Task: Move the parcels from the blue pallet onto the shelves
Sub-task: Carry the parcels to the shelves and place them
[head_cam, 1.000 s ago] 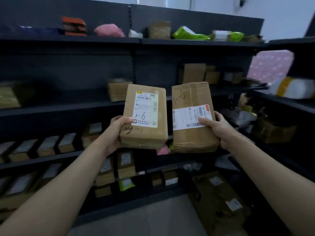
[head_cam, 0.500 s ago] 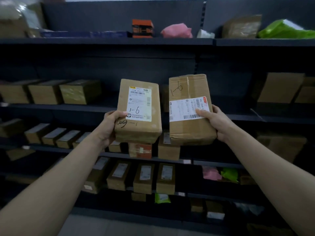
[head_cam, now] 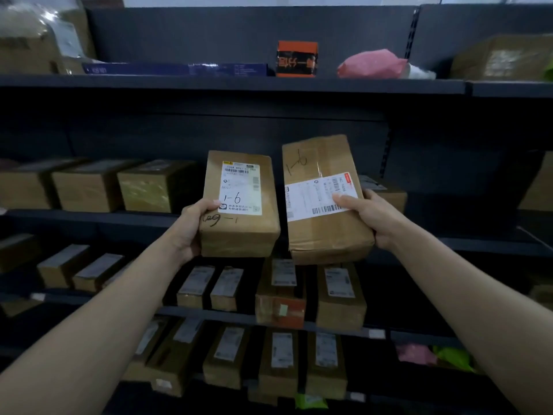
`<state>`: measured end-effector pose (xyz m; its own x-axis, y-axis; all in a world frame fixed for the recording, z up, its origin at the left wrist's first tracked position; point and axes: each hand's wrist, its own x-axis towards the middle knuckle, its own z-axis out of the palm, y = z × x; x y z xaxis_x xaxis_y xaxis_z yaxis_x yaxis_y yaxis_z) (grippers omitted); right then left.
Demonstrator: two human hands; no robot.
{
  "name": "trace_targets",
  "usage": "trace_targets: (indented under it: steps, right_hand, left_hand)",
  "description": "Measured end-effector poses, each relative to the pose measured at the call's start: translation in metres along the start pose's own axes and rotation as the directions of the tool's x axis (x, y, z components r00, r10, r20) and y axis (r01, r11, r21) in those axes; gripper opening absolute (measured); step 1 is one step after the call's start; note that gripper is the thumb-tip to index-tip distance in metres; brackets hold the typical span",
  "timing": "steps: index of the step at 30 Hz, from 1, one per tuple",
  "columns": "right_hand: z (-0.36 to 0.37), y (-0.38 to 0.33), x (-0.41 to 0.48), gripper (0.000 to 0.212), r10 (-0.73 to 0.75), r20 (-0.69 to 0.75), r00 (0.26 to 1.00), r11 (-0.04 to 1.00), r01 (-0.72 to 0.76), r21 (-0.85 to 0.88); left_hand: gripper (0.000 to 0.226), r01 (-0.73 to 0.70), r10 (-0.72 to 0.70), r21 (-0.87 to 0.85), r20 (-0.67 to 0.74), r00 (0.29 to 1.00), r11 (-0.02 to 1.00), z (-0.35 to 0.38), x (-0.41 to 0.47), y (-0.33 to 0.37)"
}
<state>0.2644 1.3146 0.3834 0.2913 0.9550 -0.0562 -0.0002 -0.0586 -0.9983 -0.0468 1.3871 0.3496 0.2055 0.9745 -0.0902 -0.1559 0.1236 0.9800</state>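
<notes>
I hold two brown cardboard parcels up in front of dark shelves [head_cam: 227, 85]. My left hand [head_cam: 191, 229] grips the left parcel [head_cam: 239, 235] by its lower left edge; its white label bears a handwritten "1-6". My right hand [head_cam: 371, 217] grips the right parcel [head_cam: 323, 241], thumb on its slanted white barcode label; "1-6" is written on its top. The two parcels are side by side, almost touching. The blue pallet is out of view.
Three brown boxes [head_cam: 89, 187] stand on the middle shelf to the left. Lower shelves carry rows of labelled boxes [head_cam: 281, 295]. The top shelf has an orange-black box [head_cam: 296, 59], a pink bag [head_cam: 371, 65] and a flat blue box [head_cam: 179, 69].
The view has swung left along the shelves, so the shelf contents slide right. Both parcels stay held up side by side in my hands, a little lower in the picture.
</notes>
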Motion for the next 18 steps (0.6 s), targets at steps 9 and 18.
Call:
trace_targets:
  steps: [9,18]
  right_hand:
    - [0.063,-0.002,0.066,0.064,0.176,-0.034,0.984,0.979,-0.172,0.105]
    - [0.083,-0.018,0.11,0.043,0.279,-0.057,0.959,0.96,-0.28,-0.01]
  left_hand:
    - [0.028,0.141,-0.143,0.053,0.026,0.989,0.989,-0.056,0.088,0.029]
    - [0.041,0.273,-0.273,0.033,0.006,0.962,0.962,-0.062,0.142,0.041]
